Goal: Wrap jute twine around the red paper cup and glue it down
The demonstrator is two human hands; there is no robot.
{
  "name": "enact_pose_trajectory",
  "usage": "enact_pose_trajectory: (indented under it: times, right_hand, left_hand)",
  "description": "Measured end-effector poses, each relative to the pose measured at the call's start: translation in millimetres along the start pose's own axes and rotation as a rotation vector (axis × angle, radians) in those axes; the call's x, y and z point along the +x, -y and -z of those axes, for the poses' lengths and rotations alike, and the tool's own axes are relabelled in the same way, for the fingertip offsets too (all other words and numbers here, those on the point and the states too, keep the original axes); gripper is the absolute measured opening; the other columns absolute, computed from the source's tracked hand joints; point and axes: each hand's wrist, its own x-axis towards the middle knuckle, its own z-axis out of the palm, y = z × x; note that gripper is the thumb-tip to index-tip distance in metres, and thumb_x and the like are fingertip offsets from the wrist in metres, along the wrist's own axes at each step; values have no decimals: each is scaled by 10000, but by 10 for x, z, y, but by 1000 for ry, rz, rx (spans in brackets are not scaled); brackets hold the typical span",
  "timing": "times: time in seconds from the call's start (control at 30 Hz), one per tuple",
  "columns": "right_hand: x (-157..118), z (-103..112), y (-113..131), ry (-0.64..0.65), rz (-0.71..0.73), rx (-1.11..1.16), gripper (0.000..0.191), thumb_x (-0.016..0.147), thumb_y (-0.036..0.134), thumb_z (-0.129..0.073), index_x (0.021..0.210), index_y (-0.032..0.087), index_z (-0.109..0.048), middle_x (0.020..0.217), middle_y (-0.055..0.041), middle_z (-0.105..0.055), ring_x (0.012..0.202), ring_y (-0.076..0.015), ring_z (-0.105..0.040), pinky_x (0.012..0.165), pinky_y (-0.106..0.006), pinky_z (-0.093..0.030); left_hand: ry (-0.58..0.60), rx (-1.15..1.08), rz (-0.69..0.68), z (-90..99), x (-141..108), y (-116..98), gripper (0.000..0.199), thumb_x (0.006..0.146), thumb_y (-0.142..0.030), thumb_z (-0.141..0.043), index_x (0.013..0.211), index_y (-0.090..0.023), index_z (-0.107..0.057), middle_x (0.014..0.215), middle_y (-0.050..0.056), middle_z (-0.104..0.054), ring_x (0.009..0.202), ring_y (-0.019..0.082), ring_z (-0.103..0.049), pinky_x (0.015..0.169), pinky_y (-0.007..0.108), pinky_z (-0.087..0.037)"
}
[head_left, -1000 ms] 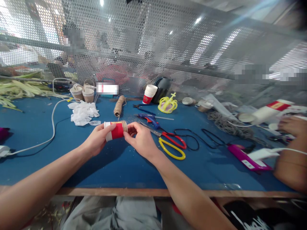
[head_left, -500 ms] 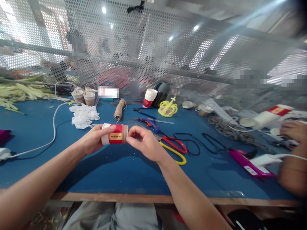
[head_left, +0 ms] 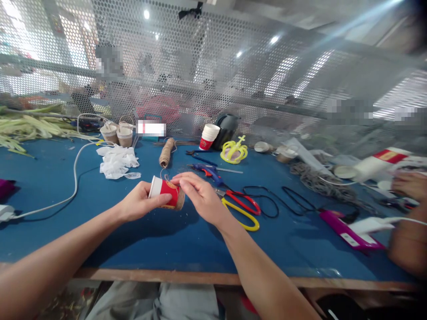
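From left to right: my left hand [head_left: 136, 204] is half closed round a tilted paper cup [head_left: 167, 188], thumb across its red band; jute twine [head_left: 181, 200] rings the cup's base, nearest my right hand. Beyond the cup lies the twine spool [head_left: 166, 153], a strand trailing towards it. My right hand [head_left: 202, 198] is loosely bent, partly open, fingertips at the cup's upper side; I cannot tell whether they pinch the strand. I'd judge it best to grip without denting the cup, turn it slowly, and press each coil snugly beside the last; the cup's underside, the strand's end and the scissors' [head_left: 249, 229] blade tips are hidden.
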Motion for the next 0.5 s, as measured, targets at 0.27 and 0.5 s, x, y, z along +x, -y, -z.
enact_pose_trajectory:
  times: [0.27, 0.5]
  right_hand:
    - [-53, -105, 63, 79, 36, 109, 366, 902, 386, -336, 972, 210, -649, 1084, -76, -567, 1062, -179, -511, 966, -353, -364]
    - [-32, -132, 14, 79, -9, 243, 427, 895, 444, -324, 902, 191, -668, 1041, -75, -580, 1022, -184, -534, 952, -348, -368]
  left_hand:
    - [-8, 58, 28, -35, 16, 58, 374, 680, -427, -604, 447, -138, -552, 422, -50, -389, 426, 57, -267, 420, 195, -222]
    - [-43, 49, 71, -48, 42, 95, 407, 626, -478, -606, 425, -142, -493, 415, -55, -364, 427, 53, -250, 422, 199, -201]
